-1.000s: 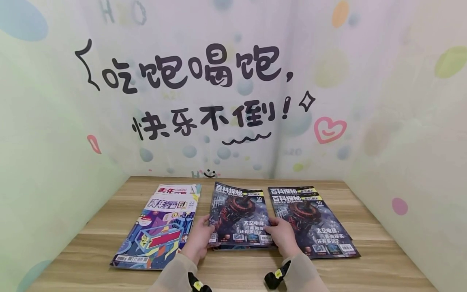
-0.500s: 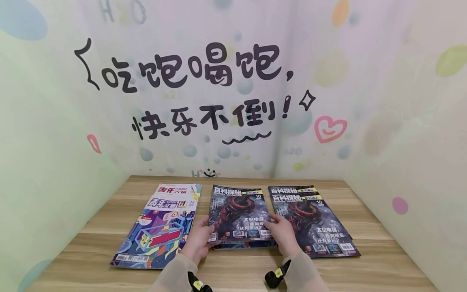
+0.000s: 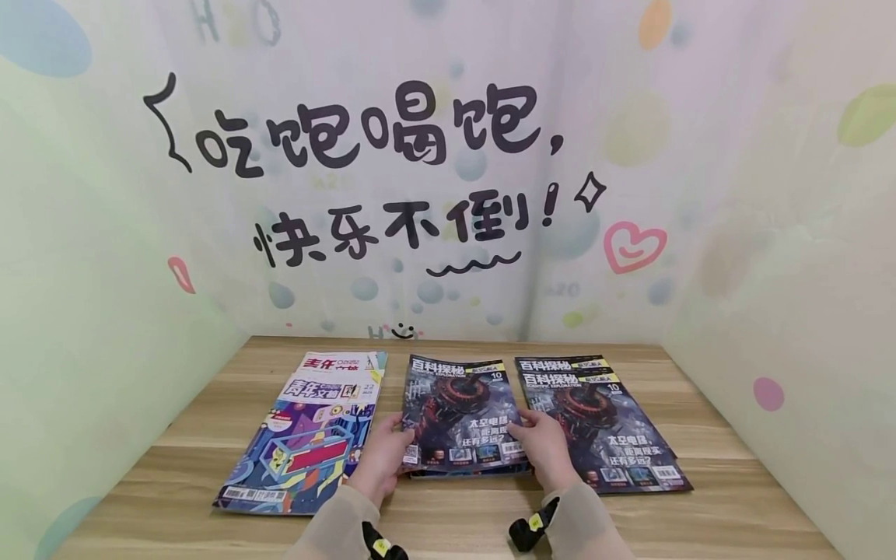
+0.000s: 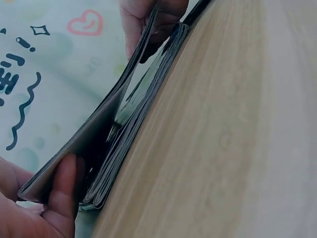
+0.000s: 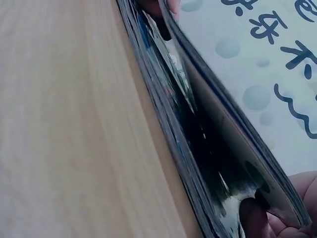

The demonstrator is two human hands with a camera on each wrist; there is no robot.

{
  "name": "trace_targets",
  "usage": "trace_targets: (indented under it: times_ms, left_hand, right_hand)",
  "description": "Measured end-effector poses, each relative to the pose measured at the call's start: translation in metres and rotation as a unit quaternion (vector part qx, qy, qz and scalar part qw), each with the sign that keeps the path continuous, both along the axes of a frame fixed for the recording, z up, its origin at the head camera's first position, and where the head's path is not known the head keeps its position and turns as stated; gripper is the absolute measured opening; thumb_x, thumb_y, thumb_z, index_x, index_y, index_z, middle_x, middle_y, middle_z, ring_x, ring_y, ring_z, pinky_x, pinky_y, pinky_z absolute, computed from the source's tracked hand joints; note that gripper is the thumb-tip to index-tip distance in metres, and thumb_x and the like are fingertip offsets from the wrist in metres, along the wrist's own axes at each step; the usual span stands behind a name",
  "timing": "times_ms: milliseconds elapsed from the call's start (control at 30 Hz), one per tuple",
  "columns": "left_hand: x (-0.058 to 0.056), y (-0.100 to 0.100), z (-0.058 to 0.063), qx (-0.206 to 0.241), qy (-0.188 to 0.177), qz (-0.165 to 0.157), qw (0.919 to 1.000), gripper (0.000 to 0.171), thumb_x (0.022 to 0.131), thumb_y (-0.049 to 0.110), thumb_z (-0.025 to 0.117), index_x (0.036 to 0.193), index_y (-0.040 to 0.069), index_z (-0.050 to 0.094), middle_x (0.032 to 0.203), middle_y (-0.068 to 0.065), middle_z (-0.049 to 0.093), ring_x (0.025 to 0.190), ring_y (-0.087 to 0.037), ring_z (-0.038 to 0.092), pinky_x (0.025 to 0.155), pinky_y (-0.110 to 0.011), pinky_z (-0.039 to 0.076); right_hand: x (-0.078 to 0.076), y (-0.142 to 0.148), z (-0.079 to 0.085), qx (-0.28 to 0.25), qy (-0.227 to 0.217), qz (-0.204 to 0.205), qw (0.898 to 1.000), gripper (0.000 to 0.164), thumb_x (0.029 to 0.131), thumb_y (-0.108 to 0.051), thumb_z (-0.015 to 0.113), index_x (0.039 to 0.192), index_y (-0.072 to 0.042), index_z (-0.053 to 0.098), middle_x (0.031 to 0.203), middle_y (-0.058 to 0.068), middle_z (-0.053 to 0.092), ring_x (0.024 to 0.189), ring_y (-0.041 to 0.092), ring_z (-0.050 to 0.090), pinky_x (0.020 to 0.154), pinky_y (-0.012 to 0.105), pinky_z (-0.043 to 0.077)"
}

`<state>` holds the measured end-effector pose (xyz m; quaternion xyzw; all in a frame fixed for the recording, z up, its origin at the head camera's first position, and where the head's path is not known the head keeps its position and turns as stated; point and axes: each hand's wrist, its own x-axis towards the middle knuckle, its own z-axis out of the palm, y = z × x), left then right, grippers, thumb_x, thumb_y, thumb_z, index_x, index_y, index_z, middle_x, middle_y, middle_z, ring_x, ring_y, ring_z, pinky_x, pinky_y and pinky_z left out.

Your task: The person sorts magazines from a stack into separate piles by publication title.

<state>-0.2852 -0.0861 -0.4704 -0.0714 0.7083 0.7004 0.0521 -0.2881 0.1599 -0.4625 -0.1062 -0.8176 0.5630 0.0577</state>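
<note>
A dark magazine (image 3: pixel 458 416) with a red machine on its cover is held between both hands at the middle of the table. The left hand (image 3: pixel 383 455) grips its left edge, thumb on top and fingers underneath, and the right hand (image 3: pixel 544 447) grips the right edge the same way. In the left wrist view the near side of this magazine is raised at a slant over a stack of magazines (image 4: pixel 131 136), with a dark wedge-shaped gap between them. Only a thin strip of that stack shows in the head view.
To the left lies a pile of colourful magazines (image 3: pixel 301 451), its lower ones sticking out at the back. Two overlapping magazines (image 3: pixel 595 435) with the same dark cover lie on the right. The wooden table (image 3: pixel 448 521) meets printed curtain walls (image 3: pixel 448 194) at the back and sides.
The held magazine's far edge has sunk slightly towards the stack. Its near edge dipped back, then came forward again. Both hands keep their grip and stay almost in place.
</note>
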Motion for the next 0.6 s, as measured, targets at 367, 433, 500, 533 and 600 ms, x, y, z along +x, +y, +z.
trace_targets:
  times_ms: [367, 433, 500, 533, 600]
  left_hand:
    - [0.0007, -0.0004, 0.0038, -0.034, 0.006, -0.009, 0.9994, 0.049, 0.099, 0.013, 0.046, 0.143, -0.006, 0.036, 0.139, -0.028, 0.044, 0.112, -0.035, 0.056, 0.089, -0.047, 0.05]
    - [0.0004, -0.0003, 0.004, -0.046, 0.008, -0.008, 0.9989, 0.05, 0.098, 0.011, 0.046, 0.143, -0.007, 0.036, 0.141, -0.029, 0.041, 0.117, -0.038, 0.053, 0.093, -0.049, 0.048]
    - [0.0001, -0.0004, 0.0042, -0.06, 0.012, -0.006, 0.9981, 0.05, 0.097, 0.008, 0.047, 0.143, -0.008, 0.036, 0.142, -0.03, 0.039, 0.122, -0.042, 0.048, 0.098, -0.052, 0.044]
    - [-0.0003, -0.0005, 0.0038, -0.066, 0.013, -0.004, 0.9977, 0.05, 0.097, 0.007, 0.048, 0.143, -0.008, 0.035, 0.142, -0.031, 0.039, 0.124, -0.043, 0.046, 0.1, -0.054, 0.042]
    - [-0.0003, -0.0009, 0.0038, -0.078, 0.019, -0.003, 0.9967, 0.05, 0.095, 0.004, 0.048, 0.143, -0.009, 0.036, 0.141, -0.031, 0.04, 0.125, -0.045, 0.044, 0.101, -0.056, 0.039]
  right_hand:
    - [0.0004, 0.0038, -0.0017, -0.019, -0.006, 0.02, 1.0, 0.042, 0.092, -0.004, 0.057, 0.131, 0.011, 0.052, 0.13, 0.03, 0.051, 0.116, 0.038, 0.05, 0.096, 0.051, 0.044]
    - [0.0006, 0.0048, -0.0007, -0.022, -0.007, 0.023, 0.999, 0.042, 0.091, -0.002, 0.055, 0.13, 0.011, 0.052, 0.134, 0.031, 0.048, 0.122, 0.041, 0.046, 0.1, 0.052, 0.04]
    - [0.0008, 0.0058, 0.0003, -0.024, -0.009, 0.026, 0.999, 0.043, 0.089, -0.001, 0.053, 0.131, 0.011, 0.052, 0.137, 0.031, 0.045, 0.126, 0.042, 0.042, 0.103, 0.053, 0.037]
    - [0.0009, 0.006, 0.0008, -0.024, -0.01, 0.027, 0.999, 0.044, 0.088, 0.0, 0.053, 0.131, 0.011, 0.052, 0.138, 0.03, 0.045, 0.127, 0.042, 0.041, 0.104, 0.054, 0.036]
    - [0.0011, 0.0066, 0.0016, -0.024, -0.014, 0.03, 0.999, 0.045, 0.087, 0.001, 0.053, 0.131, 0.011, 0.051, 0.138, 0.03, 0.045, 0.126, 0.042, 0.041, 0.103, 0.053, 0.037]
